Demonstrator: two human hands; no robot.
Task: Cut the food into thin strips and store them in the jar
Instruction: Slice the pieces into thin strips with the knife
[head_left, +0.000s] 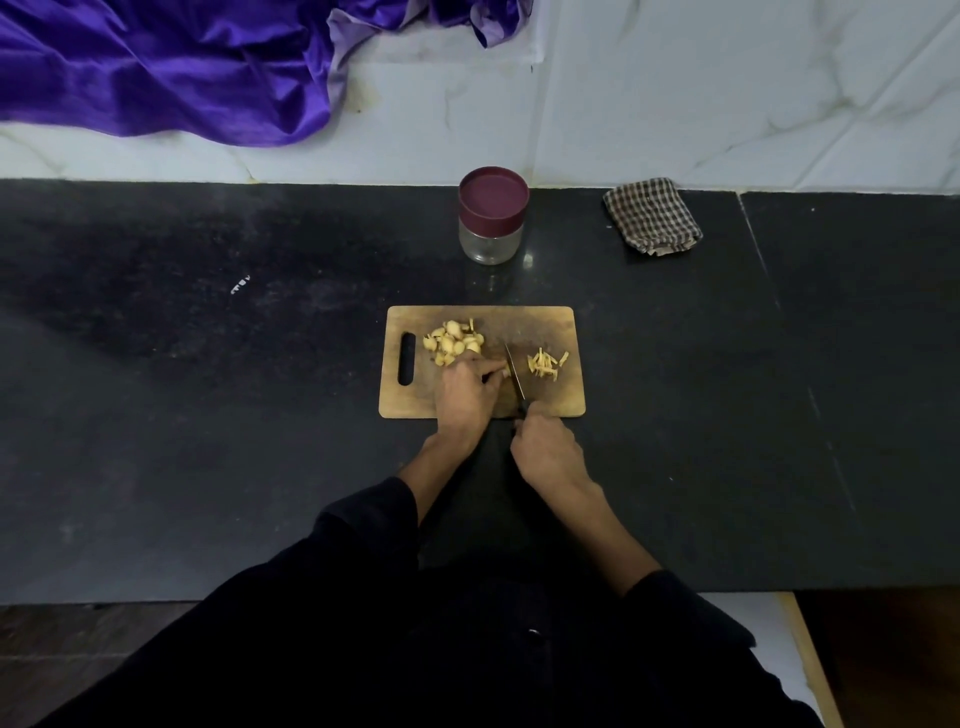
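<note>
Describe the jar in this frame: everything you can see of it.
The jar is small and round, with a clear, glass-like body and a maroon lid closed on top. It looks empty. It stands upright on the black counter, beyond the far edge of the wooden cutting board, apart from it. Neither hand touches it.

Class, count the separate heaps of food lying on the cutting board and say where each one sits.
2. A heap of uncut chunks lies near the cutting board's handle-slot end, by the left hand. A smaller heap of thin strips lies right of the knife. The hand may hide more.
</note>
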